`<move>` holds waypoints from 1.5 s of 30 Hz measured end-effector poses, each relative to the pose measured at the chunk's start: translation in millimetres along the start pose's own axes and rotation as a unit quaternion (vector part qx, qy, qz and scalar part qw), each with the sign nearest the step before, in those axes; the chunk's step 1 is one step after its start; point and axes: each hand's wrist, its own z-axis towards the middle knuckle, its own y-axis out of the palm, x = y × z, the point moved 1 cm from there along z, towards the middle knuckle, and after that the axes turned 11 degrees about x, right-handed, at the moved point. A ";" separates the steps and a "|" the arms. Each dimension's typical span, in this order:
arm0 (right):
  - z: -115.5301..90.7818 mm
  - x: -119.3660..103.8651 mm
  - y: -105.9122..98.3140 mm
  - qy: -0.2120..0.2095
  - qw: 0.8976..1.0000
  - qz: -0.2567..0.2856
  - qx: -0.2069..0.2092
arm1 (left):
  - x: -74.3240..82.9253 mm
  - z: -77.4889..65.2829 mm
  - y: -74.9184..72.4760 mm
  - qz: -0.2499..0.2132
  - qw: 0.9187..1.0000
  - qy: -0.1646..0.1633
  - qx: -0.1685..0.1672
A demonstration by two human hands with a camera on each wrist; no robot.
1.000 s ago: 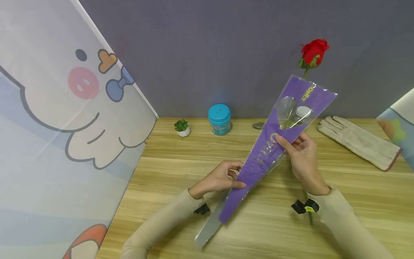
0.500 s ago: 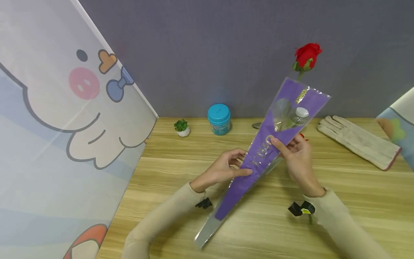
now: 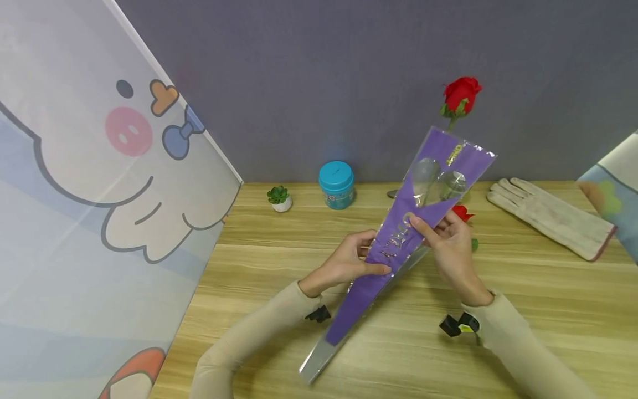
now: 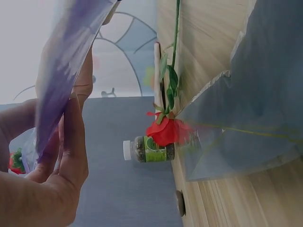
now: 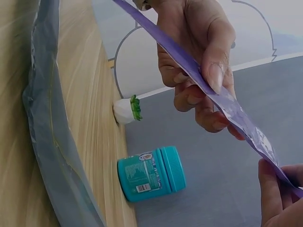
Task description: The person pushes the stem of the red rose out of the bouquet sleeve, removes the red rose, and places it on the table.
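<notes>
Both hands hold a long purple cone sleeve point(image 3: 399, 238) with a clear heart window, tilted up to the right above the wooden table point(image 3: 523, 310). My left hand point(image 3: 356, 260) pinches its lower middle, thumb on the front. My right hand point(image 3: 446, 241) pinches the edge a little higher. In the right wrist view the left hand's thumb point(image 5: 213, 66) presses the sleeve point(image 5: 227, 101). A red rose point(image 3: 461, 95) stands above the sleeve's mouth, its stem hidden behind it. A second red rose point(image 3: 462, 213) lies on the table behind my right hand.
A clear plastic sleeve point(image 3: 319, 357) lies under the purple one. At the back stand a teal jar point(image 3: 337, 184), a small potted succulent point(image 3: 278, 198) and a green-labelled bottle point(image 4: 147, 149). A beige glove point(image 3: 548, 217) lies at right. A cartoon panel point(image 3: 99, 194) walls the left.
The sleeve and the upright rose have shifted left and a little lower. My left hand has slid higher along the sleeve. The lying rose now shows behind my right hand.
</notes>
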 end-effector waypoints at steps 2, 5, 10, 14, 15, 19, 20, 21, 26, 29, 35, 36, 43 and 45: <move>0.1 1.2 0.0 0.004 1.000 0.002 -0.002 | -0.2 -0.2 -0.1 0.000 1.000 0.000 0.000; 0.2 3.0 -1.0 0.015 1.000 0.007 -0.008 | -1.4 -0.2 -0.3 -0.002 1.000 0.000 -0.001; -1.2 3.7 -2.9 0.038 0.999 -0.008 -0.009 | -4.2 -0.9 -0.6 -0.005 1.000 0.007 -0.003; -2.8 3.6 -4.3 0.052 0.998 -0.018 -0.011 | -5.7 -2.4 -1.1 -0.003 1.000 0.012 0.000; -3.1 3.7 -4.6 0.054 0.998 -0.022 -0.014 | -5.8 -2.9 -1.3 -0.006 1.000 0.010 0.001; -3.7 3.5 -6.4 0.060 0.997 -0.035 -0.028 | -6.9 -4.9 -2.3 -0.011 1.000 0.008 0.008; -3.8 3.5 -7.1 0.061 0.997 -0.041 -0.031 | -7.3 -5.4 -2.5 -0.012 1.000 0.008 0.009; -3.9 3.6 -7.7 0.063 0.996 -0.044 -0.034 | -7.6 -5.8 -2.5 -0.013 1.000 0.009 0.010; -4.0 3.0 -10.3 0.072 0.995 -0.062 -0.039 | -9.1 -7.5 -2.5 -0.008 1.000 0.012 0.017; -2.9 0.0 -13.2 0.075 0.994 -0.070 -0.036 | -9.5 -8.7 -2.8 -0.006 1.000 0.016 0.018; 11.4 -15.6 -28.5 0.058 0.998 0.006 -0.026 | -10.7 -11.4 -4.1 -0.011 1.000 0.022 0.012; 16.2 -19.2 -31.7 0.054 0.998 0.023 -0.024 | -10.7 -11.8 -4.2 -0.013 1.000 0.023 0.011; 57.3 -48.6 -58.9 0.071 0.992 0.107 -0.021 | -12.4 -14.9 -3.6 -0.019 1.000 0.021 -0.002; 67.2 -56.3 -64.6 0.080 0.991 0.104 -0.010 | -12.8 -15.6 -3.3 -0.015 1.000 0.020 -0.007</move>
